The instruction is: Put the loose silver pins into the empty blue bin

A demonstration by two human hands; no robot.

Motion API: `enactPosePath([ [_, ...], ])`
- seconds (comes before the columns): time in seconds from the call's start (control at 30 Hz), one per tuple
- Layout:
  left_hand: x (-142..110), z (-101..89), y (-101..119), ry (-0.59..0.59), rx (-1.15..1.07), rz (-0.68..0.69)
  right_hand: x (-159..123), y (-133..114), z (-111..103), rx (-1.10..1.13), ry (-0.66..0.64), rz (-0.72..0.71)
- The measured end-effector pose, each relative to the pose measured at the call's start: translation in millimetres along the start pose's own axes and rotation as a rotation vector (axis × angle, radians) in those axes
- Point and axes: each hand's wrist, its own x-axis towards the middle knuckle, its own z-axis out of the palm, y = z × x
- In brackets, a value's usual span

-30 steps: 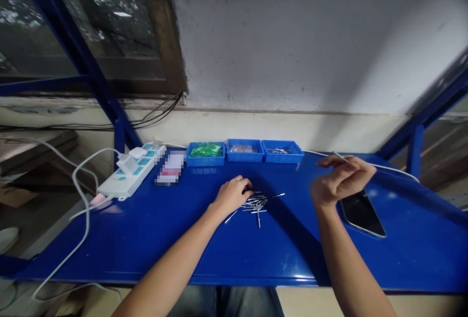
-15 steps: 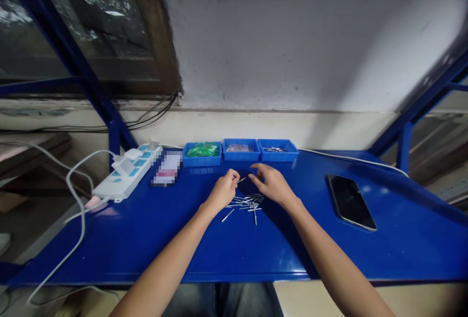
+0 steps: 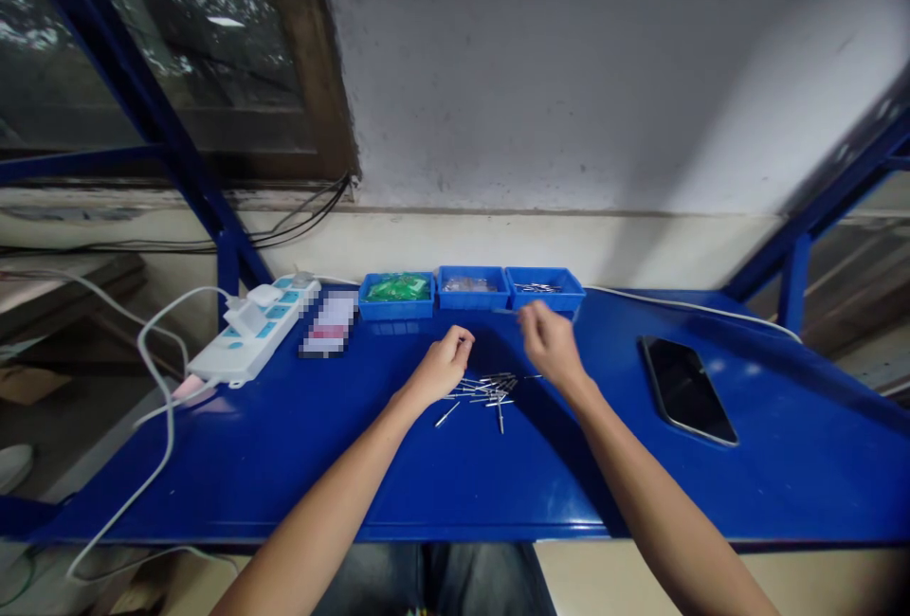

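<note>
Left hand (image 3: 442, 368): can't tell if your fingers hold anything
Right hand (image 3: 549, 343): you pinch a blurry pin (image 3: 507, 312)
Pile (image 3: 493, 389): boxes' (image 3: 473, 299) six o'clock

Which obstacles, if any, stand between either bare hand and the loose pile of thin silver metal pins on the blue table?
Nothing visible stands between the left hand and the pile. Towards the right hand, only one stray silver pin lies between, on the blue table.

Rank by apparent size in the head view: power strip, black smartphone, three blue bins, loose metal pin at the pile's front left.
1. Power strip
2. Black smartphone
3. Left bin, middle bin, right bin: too alike to rank
4. Loose metal pin
</note>
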Motion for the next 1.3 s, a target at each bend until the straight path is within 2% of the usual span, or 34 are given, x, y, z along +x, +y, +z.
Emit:
enactPosePath([
  [0.13,-7.2,-1.6,8.3,-0.175,0.16,0.062,7.7,3.3,-31.5,0.183,0.824,0.189],
  [0.17,-8.7,-1.7,10.1,-0.188,0.202,0.057,10.0,4.0,-37.9,0.218,0.973,0.202],
  [0.23,-10.5,-1.5,12.1,-0.187,0.255,0.029,14.9,8.6,-46.0,0.196,1.101,0.218],
  [0.3,-11.0,-1.1,12.0,-0.188,0.28,-0.006,19.2,18.4,-47.3,0.065,1.026,0.277],
  [0.33,-10.9,-1.0,11.3,-0.197,0.289,-0.02,20.7,24.7,-45.5,-0.027,0.908,0.326],
  [0.47,-7.8,-1.6,6.2,-0.183,0.284,-0.033,16.9,40.2,-28.2,-0.298,0.142,0.521],
  [0.53,-4.4,-2.7,3.1,-0.125,0.229,-0.04,10.1,34.0,-17.2,-0.264,-0.086,0.487],
  [0.63,1.9,-5.0,-1.0,0.031,0.042,-0.079,-0.4,10.1,-1.1,-0.093,-0.227,0.251],
  [0.73,6.6,-7.6,-2.1,0.171,-0.352,-0.191,-8.1,-14.3,13.9,0.007,-0.294,0.063],
  [0.83,8.5,-8.2,0.0,0.206,-0.776,-0.285,-13.1,-27.4,26.3,0.008,-0.303,0.009],
  [0.9,8.9,-6.5,1.5,0.2,-0.932,-0.304,-15.1,-31.0,30.8,-0.014,-0.274,-0.019],
  [1.0,8.6,-1.7,1.9,0.168,-0.997,-0.309,-15.8,-33.3,30.9,-0.054,-0.212,-0.048],
  [1.1,7.1,0.7,1.3,0.148,-0.809,-0.25,-13.9,-33.9,26.9,-0.087,-0.167,-0.052],
  [1.23,2.9,-9.0,2.0,0.147,-0.147,-0.025,-9.1,-26.7,18.3,-0.105,-0.081,-0.069],
  [1.3,0.6,-18.8,1.8,0.08,0.085,0.044,-6.7,-18.5,9.1,-0.029,0.068,-0.07],
])
